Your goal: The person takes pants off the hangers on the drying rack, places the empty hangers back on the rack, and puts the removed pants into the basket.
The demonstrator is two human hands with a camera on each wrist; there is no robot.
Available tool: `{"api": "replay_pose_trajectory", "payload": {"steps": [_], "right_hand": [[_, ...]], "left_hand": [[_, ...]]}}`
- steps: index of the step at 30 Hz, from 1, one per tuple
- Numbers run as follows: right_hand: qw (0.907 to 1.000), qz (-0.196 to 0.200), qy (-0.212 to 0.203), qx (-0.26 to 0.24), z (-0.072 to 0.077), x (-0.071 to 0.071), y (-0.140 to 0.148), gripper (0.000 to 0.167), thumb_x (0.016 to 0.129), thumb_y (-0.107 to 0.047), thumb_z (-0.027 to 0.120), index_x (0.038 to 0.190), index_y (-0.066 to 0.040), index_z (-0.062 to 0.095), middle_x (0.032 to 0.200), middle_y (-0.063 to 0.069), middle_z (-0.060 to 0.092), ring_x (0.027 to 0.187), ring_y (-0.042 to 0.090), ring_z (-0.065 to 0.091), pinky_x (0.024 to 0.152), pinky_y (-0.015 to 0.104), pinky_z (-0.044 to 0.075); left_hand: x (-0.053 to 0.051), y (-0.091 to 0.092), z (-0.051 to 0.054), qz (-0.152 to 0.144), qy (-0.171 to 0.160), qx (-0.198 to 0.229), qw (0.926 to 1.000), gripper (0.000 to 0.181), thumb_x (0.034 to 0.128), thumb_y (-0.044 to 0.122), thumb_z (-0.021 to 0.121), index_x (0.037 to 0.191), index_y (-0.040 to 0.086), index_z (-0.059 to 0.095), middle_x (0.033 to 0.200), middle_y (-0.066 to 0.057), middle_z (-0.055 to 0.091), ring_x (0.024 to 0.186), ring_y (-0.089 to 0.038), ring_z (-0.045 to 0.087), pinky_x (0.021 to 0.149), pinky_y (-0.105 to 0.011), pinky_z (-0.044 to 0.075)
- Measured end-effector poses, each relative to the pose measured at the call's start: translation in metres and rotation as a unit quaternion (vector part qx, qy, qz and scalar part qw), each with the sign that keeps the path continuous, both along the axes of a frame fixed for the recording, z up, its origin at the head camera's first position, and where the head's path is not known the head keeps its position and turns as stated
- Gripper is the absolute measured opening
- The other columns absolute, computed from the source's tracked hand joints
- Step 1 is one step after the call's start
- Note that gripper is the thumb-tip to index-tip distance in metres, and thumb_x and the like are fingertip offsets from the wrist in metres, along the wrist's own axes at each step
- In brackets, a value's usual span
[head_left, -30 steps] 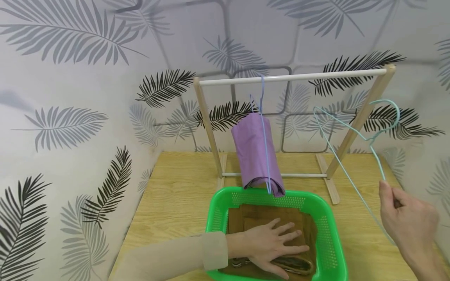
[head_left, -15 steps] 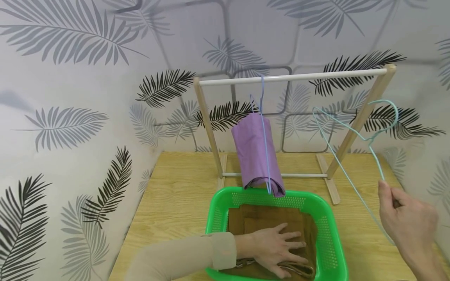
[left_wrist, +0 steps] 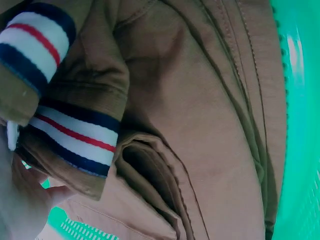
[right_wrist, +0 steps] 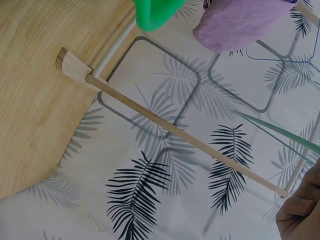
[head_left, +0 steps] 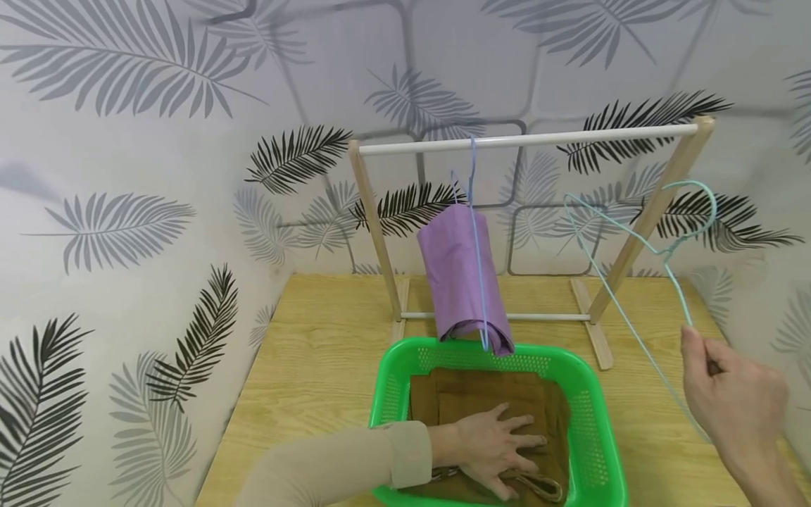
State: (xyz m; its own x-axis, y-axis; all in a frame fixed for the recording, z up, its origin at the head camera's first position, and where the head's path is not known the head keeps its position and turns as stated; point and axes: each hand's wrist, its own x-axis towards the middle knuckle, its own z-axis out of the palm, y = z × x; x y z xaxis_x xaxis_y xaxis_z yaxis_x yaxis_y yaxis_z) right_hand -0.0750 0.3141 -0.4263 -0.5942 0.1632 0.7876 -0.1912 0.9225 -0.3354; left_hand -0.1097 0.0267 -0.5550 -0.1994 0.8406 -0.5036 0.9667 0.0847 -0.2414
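Note:
In the head view, brown cloth (head_left: 494,393) lies folded inside a green basket (head_left: 595,429). My left hand (head_left: 494,449) rests on it with fingers spread; the left wrist view shows the brown cloth (left_wrist: 175,100) close up, with striped bands (left_wrist: 80,137) beside the hand (left_wrist: 25,200). At the right, my right hand (head_left: 735,394) grips one side of a mint-green wire hanger (head_left: 617,306), its hook pointing up. The right wrist view has that hand (right_wrist: 300,207) at its right edge with the hanger (right_wrist: 280,131).
Behind the basket stands a small rack with a white top bar (head_left: 557,139) and wooden legs (head_left: 376,225). A purple cloth (head_left: 462,274) hangs there on a blue hanger (head_left: 472,183), its lower end over the basket's back rim. Leaf-patterned sheeting (head_left: 158,296) surrounds the wooden table (head_left: 304,359).
My left hand has moved slightly right across the brown cloth, fingers still spread. The right hand and its hanger have hardly moved.

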Motion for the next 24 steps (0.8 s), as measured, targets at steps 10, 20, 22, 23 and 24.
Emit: {"api": "replay_pose_trajectory", "payload": {"steps": [10, 20, 22, 23, 24], "right_hand": [[0.9994, 0.003, -0.025, 0.022, -0.004, 0.001, 0.007, 0.068, 0.109, -0.035, 0.047, 0.046, -0.017, 0.030, 0.035, -0.003, 0.028, 0.040, -0.013, 0.008, 0.037, 0.017, 0.008], [0.9997, -0.009, -0.022, 0.002, 0.008, 0.006, -0.007, 0.065, 0.105, -0.027, 0.053, 0.045, -0.015, 0.030, 0.034, 0.000, 0.029, 0.042, -0.012, 0.008, 0.039, 0.016, 0.008], [0.9998, -0.009, -0.018, -0.001, 0.009, 0.006, -0.008, 0.064, 0.104, -0.026, 0.054, 0.045, -0.015, 0.030, 0.034, 0.001, 0.029, 0.042, -0.011, 0.009, 0.039, 0.017, 0.008], [0.9998, -0.009, -0.018, 0.001, 0.009, 0.005, -0.008, 0.065, 0.105, -0.027, 0.053, 0.046, -0.015, 0.030, 0.035, 0.001, 0.029, 0.042, -0.012, 0.008, 0.040, 0.016, 0.008], [0.9998, -0.008, -0.019, 0.006, 0.007, 0.005, -0.006, 0.065, 0.105, -0.028, 0.052, 0.046, -0.015, 0.030, 0.035, 0.001, 0.029, 0.043, -0.012, 0.008, 0.040, 0.016, 0.008]], "left_hand": [[0.000, 0.003, -0.005, 0.008, 0.022, -0.014, 0.9996, 0.068, 0.0998, 0.083, 0.018, 0.163, 0.059, 0.011, 0.179, 0.017, -0.004, 0.168, -0.016, 0.005, 0.133, -0.040, 0.026], [0.001, 0.003, -0.007, 0.005, 0.025, -0.011, 0.9996, 0.068, 0.0998, 0.083, 0.016, 0.163, 0.058, 0.010, 0.179, 0.016, -0.005, 0.168, -0.017, 0.004, 0.133, -0.040, 0.025], [0.000, 0.003, -0.005, 0.005, 0.020, -0.010, 0.9997, 0.069, 0.1001, 0.082, 0.017, 0.164, 0.056, 0.010, 0.179, 0.016, -0.004, 0.168, -0.017, 0.005, 0.133, -0.040, 0.025], [0.000, 0.002, -0.004, 0.005, 0.017, -0.009, 0.9998, 0.069, 0.1001, 0.082, 0.017, 0.164, 0.056, 0.010, 0.179, 0.015, -0.004, 0.168, -0.017, 0.005, 0.134, -0.039, 0.025], [0.000, 0.002, -0.002, 0.005, 0.013, -0.008, 0.9999, 0.070, 0.1001, 0.082, 0.017, 0.164, 0.055, 0.010, 0.179, 0.015, -0.003, 0.168, -0.018, 0.005, 0.134, -0.039, 0.025]]}}
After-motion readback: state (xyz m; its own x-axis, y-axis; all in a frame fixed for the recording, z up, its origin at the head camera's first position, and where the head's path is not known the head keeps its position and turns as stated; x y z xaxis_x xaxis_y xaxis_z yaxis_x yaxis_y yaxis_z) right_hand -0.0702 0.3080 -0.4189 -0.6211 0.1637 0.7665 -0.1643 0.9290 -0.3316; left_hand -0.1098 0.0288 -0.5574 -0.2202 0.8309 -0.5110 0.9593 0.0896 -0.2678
